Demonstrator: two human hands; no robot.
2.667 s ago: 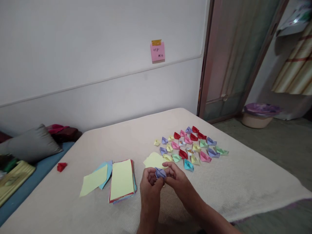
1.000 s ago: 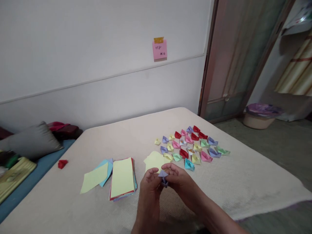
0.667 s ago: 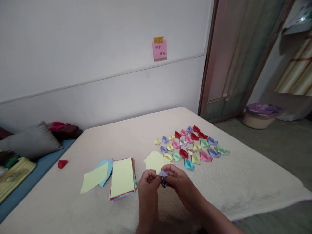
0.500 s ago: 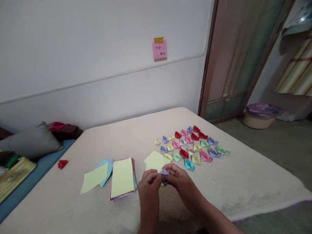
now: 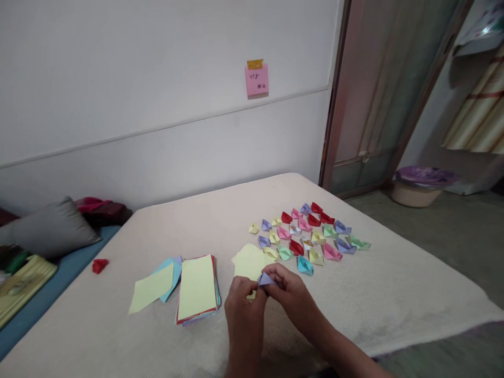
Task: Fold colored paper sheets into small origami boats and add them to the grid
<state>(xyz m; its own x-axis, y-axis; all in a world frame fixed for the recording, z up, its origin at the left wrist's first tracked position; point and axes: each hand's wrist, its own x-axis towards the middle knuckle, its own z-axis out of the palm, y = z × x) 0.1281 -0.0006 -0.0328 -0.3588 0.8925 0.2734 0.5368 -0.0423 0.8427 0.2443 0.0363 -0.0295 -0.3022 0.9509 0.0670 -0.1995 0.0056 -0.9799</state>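
Observation:
Between my two hands is a small folded piece of purple paper, its pointed upper part showing above the fingertips. My left hand pinches its left side with thumb and fingers. On the other side my right hand grips it, fingers curled behind and thumb in front. The lower part of the fold is hidden by my thumbs. Just beyond the hands lie loose pale yellow sheets. Several small folded paper boats in many colours stand in rows to the right of these sheets.
A stack of coloured paper lies left of my hands, with loose yellow and blue sheets beside it. A crumpled-looking red paper piece is at the bed's left. A pink note hangs on the wall. A lined basin stands on the floor.
The purple paper has turned in my fingers, so a flat pointed face shows now. My left hand has rolled slightly, its thumb moving below the paper.

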